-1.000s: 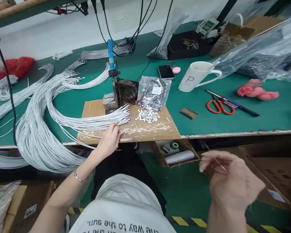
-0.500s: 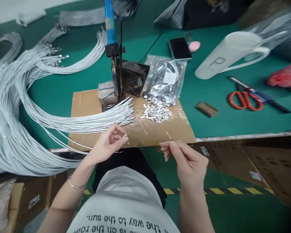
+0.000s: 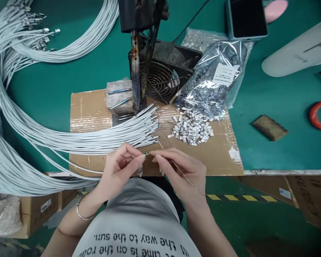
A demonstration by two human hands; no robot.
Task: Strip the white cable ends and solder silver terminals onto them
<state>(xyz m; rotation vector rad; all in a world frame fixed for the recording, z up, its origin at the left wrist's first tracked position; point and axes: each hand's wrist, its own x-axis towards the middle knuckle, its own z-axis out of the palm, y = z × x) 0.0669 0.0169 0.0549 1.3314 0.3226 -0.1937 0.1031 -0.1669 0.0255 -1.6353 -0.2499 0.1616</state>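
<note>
My left hand [image 3: 121, 167] pinches the tip of one white cable at the front edge of the cardboard pad [image 3: 91, 114]. My right hand [image 3: 180, 171] meets it fingertip to fingertip and pinches a thin wire [image 3: 183, 175] that runs back across its palm. A fan of white cables [image 3: 96, 137] lies on the pad just behind both hands, ends pointing right. A small heap of metal terminals [image 3: 191, 126] sits on the pad to the right of the cable ends. A soldering iron [image 3: 135, 75] stands upright in its holder at the pad's far edge.
A black fan [image 3: 162, 76] stands behind the iron, with a bag of terminals [image 3: 214, 85] to its right. A phone [image 3: 246, 18], a white mug [image 3: 296, 53], a brown block [image 3: 269, 127] and red scissors [image 3: 319, 114] lie on the green table. Cardboard boxes [image 3: 40, 210] sit below.
My right hand came up from below the table to meet my left hand at the pad's edge. My head moved closer, so the pad fills more of the view.
</note>
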